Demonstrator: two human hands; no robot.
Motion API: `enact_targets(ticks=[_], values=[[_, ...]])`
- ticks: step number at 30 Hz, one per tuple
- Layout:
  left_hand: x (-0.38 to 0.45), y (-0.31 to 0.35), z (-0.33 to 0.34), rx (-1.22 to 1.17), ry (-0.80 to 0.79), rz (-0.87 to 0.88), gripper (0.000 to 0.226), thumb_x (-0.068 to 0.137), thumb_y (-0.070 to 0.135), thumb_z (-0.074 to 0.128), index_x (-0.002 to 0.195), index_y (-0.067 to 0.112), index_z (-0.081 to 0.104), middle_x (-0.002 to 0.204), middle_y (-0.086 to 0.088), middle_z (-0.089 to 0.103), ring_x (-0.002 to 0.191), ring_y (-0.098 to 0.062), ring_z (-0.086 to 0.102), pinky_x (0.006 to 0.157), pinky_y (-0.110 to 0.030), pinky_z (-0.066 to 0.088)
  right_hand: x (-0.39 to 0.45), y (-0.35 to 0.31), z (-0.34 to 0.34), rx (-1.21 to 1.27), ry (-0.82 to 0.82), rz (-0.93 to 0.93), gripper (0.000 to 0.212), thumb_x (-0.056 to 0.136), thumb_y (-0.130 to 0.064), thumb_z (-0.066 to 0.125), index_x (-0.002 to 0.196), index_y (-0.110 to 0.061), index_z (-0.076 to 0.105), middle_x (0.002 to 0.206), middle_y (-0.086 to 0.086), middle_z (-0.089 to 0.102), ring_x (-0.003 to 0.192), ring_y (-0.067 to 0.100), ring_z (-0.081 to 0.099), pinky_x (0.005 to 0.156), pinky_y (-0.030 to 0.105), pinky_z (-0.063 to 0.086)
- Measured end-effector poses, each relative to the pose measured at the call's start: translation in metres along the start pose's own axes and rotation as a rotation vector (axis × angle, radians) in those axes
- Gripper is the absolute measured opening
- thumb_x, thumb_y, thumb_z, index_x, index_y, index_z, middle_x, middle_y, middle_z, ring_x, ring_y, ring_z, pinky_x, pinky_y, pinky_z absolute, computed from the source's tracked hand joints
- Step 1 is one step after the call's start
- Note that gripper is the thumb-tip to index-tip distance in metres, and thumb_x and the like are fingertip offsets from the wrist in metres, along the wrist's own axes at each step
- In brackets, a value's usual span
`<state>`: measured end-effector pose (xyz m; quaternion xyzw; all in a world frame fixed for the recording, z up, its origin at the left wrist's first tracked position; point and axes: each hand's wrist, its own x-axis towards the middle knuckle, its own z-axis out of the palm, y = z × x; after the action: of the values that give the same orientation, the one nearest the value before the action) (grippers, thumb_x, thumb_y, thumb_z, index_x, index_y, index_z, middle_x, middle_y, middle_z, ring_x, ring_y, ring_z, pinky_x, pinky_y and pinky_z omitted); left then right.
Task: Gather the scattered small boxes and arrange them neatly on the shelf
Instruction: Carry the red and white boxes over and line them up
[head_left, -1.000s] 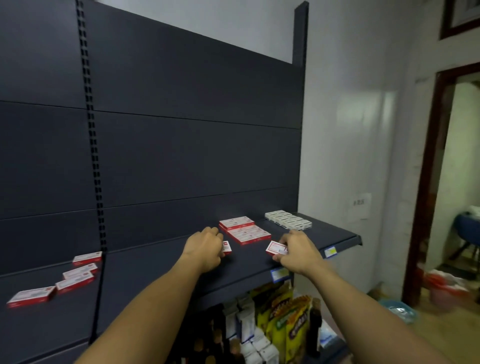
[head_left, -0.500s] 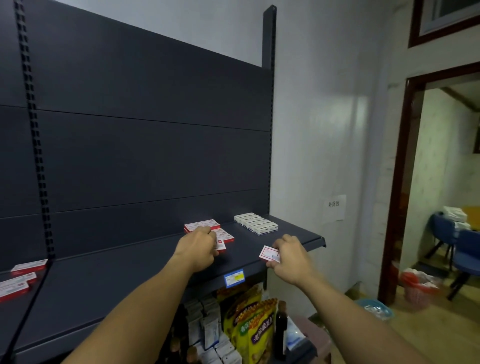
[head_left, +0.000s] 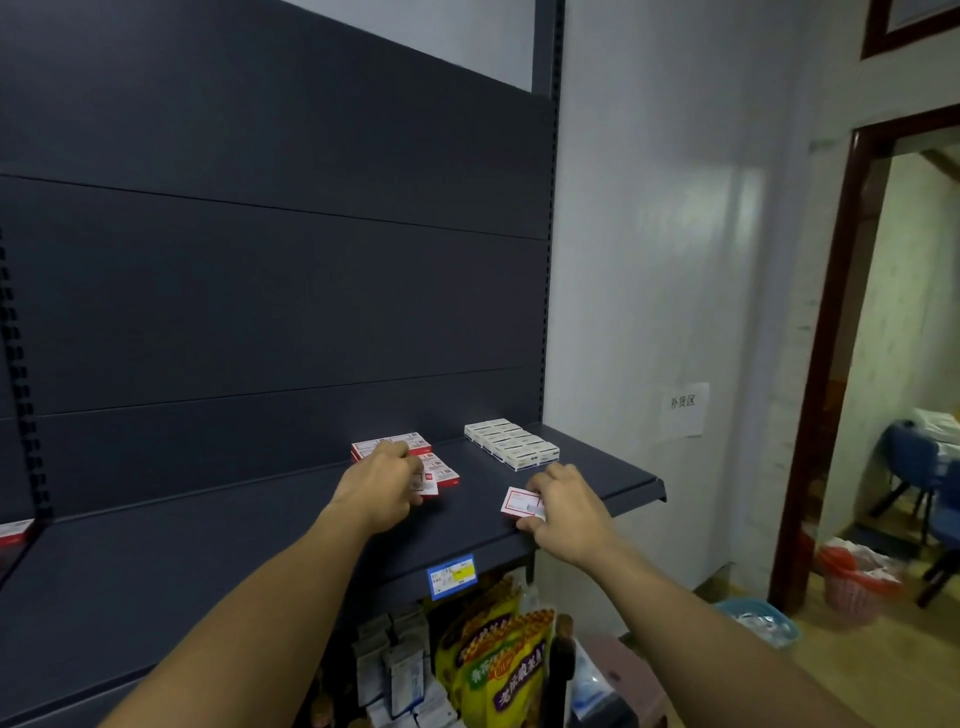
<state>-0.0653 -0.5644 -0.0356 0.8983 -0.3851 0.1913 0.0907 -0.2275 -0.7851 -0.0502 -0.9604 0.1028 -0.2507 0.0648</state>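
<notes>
Both hands are on the shelf: the right hand pinches a red-edged box near the front edge, the left hand grips another beside the red stack, likely to align it there.

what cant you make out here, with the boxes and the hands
Head view only:
- Small box under the left hand: mostly covered by the hand, so the grip is unclear.
- Red and white box in the right hand: its right end is hidden by the fingers.
- Print on the white boxes: too small.
- Box at the left edge: cut off.
</notes>
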Motion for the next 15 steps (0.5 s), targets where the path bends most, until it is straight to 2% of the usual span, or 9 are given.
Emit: enact_targets(ticks=[8,15], values=[[0.04,-0.036,0.019,-0.035,0.055,-0.108,0.043,0.092,0.031,0.068,0.133,0.021,0.061,0.118,0.007,0.046,0.115,-0.014,0.046,0.084,-0.03,0.05,0.072,0.008,0.019,0.019,-0.023,-0.061,0.051,0.084,-0.039,0.075,0.128,-0.018,0.061,0.126,0.001,0.051,0.123,0.02,0.044,0.1,0.035,0.045],[0.068,-0.062,0.034,-0.104,0.063,-0.174,0.049,0.091,0.026,0.07,0.137,0.016,0.057,0.121,0.003,0.049,0.116,-0.017,0.046,0.094,-0.034,0.049,0.121,0.012,0.052,0.11,-0.045,-0.087,0.049,0.084,-0.037,0.075,0.127,-0.017,0.062,0.121,0.0,0.05,0.124,0.019,0.04,0.104,0.032,0.039]])
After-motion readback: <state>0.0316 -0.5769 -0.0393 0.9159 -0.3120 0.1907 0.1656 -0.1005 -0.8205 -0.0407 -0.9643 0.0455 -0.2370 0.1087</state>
